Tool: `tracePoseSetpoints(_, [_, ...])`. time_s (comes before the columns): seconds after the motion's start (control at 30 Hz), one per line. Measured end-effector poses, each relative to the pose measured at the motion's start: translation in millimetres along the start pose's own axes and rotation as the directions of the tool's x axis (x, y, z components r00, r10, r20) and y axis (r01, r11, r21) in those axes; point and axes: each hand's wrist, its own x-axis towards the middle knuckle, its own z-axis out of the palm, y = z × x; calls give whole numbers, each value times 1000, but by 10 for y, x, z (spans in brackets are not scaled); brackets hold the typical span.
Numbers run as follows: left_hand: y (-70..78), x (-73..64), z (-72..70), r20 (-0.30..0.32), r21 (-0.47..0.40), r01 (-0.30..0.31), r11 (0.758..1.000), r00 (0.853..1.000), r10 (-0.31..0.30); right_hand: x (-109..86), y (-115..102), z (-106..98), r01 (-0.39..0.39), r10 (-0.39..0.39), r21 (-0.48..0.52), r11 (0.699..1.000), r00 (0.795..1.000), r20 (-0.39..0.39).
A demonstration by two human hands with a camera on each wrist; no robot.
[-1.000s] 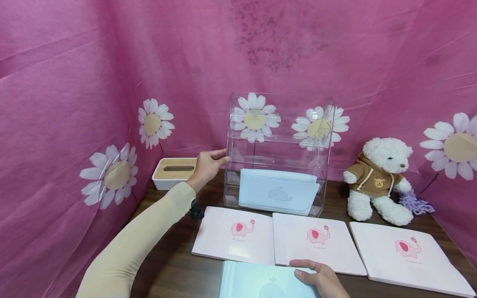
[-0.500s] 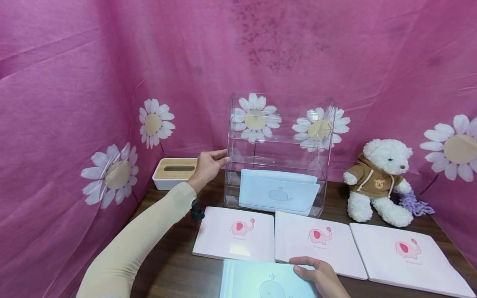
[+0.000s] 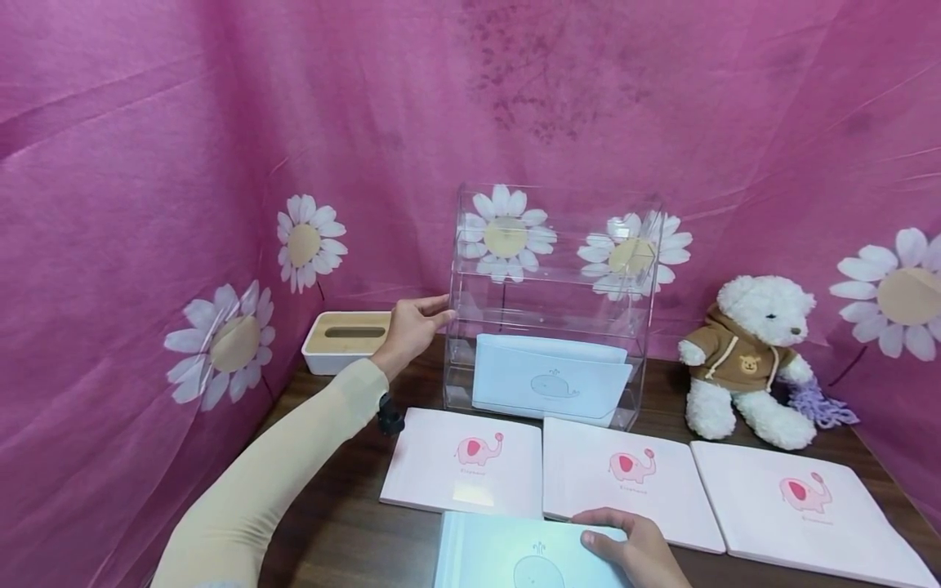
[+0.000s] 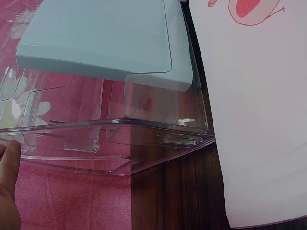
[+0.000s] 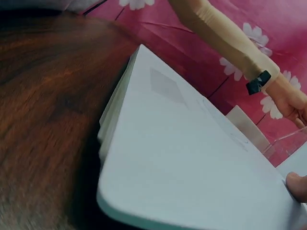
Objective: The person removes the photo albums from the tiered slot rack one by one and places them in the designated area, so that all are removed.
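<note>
My left hand [image 3: 413, 331] grips the left side of a clear acrylic rack [image 3: 450, 367], thumb on its outer wall. One of its fingers [image 4: 8, 167] shows at the edge of the left wrist view. In the rack's lowest tier lean light-blue whale booklets [image 3: 547, 384], the front one tilted. At the bottom of the head view, my right hand [image 3: 639, 549] holds a light-blue whale book [image 3: 507, 539], thumb on the cover; the near part of the book is cut off. In the right wrist view the book [image 5: 177, 143] stands tilted above the wood, pages along its edge.
Three pink elephant booklets, left [image 3: 441, 457], middle [image 3: 588, 465] and right [image 3: 764, 506], lie in a row before the rack on the dark wood table [image 3: 331, 506]. A tissue box [image 3: 334, 359] stands left; a teddy bear [image 3: 746, 359] sits right. Pink curtain [image 3: 367, 122] surrounds the table.
Between the first two frames, the middle elephant booklet shifts slightly to the right. Both hands keep their holds, with the whale book almost still.
</note>
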Motion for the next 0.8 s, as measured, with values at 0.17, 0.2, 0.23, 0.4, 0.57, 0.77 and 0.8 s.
tracePoseSetpoints(0.17, [3, -17, -17, -1, 10, 13, 1000, 1000, -13, -26, -35, 18, 72, -80, -88, 994, 993, -84])
tracePoseSetpoints(0.2, [7, -20, -18, 2, 8, 19, 1000, 1000, -19, -35, -40, 22, 97, -109, -114, 989, 989, -104])
tracePoseSetpoints(0.23, [9, -21, -19, 4, 8, 23, 1000, 1000, -24, -50, -45, 24, 121, -139, -144, 982, 982, -126])
tracePoseSetpoints(0.4, [24, -12, -10, 6, 1, 17, 1000, 1000, -17, -128, -72, 30, 203, -251, -229, 952, 947, -202])
tracePoseSetpoints(0.57, [20, -13, 1, 3, 3, 7, 1000, 1000, -7, -182, -86, 41, 240, -302, -246, 939, 917, -260])
tracePoseSetpoints(0.77, [3, -11, 1, 0, 15, 9, 1000, 1000, -9, -158, -104, -22, 426, -411, -27, 904, 850, -329])
tracePoseSetpoints(0.8, [3, -11, 1, 1, 15, 9, 1000, 1000, -9, -139, -104, -53, 487, -455, 11, 873, 823, -340])
